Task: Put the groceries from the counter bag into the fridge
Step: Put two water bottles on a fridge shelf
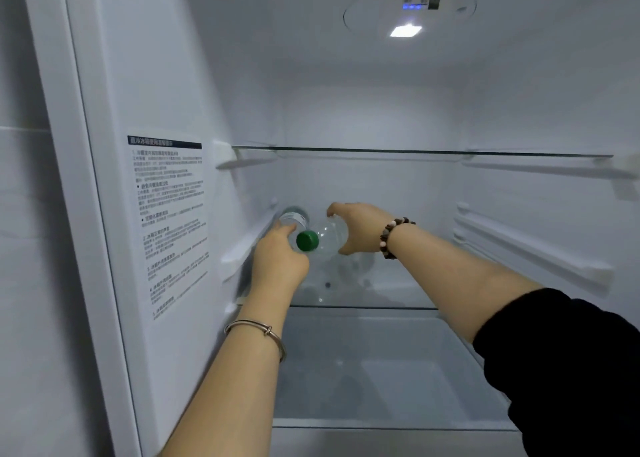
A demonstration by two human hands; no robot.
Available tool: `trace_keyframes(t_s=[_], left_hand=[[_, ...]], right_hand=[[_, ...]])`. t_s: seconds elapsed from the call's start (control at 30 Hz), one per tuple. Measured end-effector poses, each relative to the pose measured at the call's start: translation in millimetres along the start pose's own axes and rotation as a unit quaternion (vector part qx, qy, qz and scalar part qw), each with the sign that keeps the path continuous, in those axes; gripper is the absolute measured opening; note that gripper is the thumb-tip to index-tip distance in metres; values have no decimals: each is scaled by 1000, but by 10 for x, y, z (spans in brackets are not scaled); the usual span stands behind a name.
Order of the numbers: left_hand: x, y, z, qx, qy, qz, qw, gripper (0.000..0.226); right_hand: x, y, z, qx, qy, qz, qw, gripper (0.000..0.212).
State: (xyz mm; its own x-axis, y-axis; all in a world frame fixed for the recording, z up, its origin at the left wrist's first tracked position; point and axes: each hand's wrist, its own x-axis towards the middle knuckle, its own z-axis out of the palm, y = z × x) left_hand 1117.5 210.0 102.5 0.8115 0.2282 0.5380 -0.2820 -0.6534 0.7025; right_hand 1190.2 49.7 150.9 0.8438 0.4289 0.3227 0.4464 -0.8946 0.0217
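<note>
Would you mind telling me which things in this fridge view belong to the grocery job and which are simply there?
Part of the job:
- green-capped bottle, held by the right hand
- second bottle, under the left hand
- middle glass shelf

Simply there:
- instruction sticker
- upper glass shelf
- ceiling light

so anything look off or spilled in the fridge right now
Nothing spilled or damaged. The only oddity: the green-capped bottle in the right hand is tipped on its side, cap toward the camera, above the glass shelf. The left hand grips another bottle.
</note>
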Motion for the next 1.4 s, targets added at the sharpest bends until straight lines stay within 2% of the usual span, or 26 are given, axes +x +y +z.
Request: trace_keyframes(t_s=[0.1,0.17,0.3,0.4,0.6,0.77,0.87,0.93,1.07,1.17,1.27,1.33,1.4], left_hand=[[15,-17,0,-13,0,-8,1000,54],[7,-12,-5,-6,-6,-25,1000,59],[-17,12,-9,-16,-6,-28,999,60],[-14,25,-10,-9,-3,-25,1000,59],[-16,34,-11,-8,-6,-18,1000,60],[-8,18,-3,-27,2,-16,1000,57],[-12,22,-6,-40,6,-26,999,56],[-24,36,-16,-42,5,-34,999,56],[-39,45,-33,-37,1,-36,999,58],[-40,50,-35,-35,0,-38,999,59],[-49,61,-40,-33,0,-37,999,59],[-51,59,-38,-35,2,-33,999,58],[-46,49,-31,-36,3,-33,999,56]], right_hand=[[-29,47,-114,94,94,19,991,73],[-33,47,-197,146,121,33,981,71],[-48,37,-276,180,105,54,976,57],[-20,15,-248,166,106,78,977,48],[112,-13,-203,141,85,124,978,49],[211,-31,-143,82,57,102,990,49],[254,-10,-188,123,80,122,982,48],[275,31,-266,198,86,167,962,50],[209,51,-356,359,57,263,894,66],[174,-9,-363,411,50,287,864,65],[188,-42,-351,507,32,307,804,67],[169,-93,-336,563,8,323,761,48],[149,-123,-290,561,-24,340,754,34]])
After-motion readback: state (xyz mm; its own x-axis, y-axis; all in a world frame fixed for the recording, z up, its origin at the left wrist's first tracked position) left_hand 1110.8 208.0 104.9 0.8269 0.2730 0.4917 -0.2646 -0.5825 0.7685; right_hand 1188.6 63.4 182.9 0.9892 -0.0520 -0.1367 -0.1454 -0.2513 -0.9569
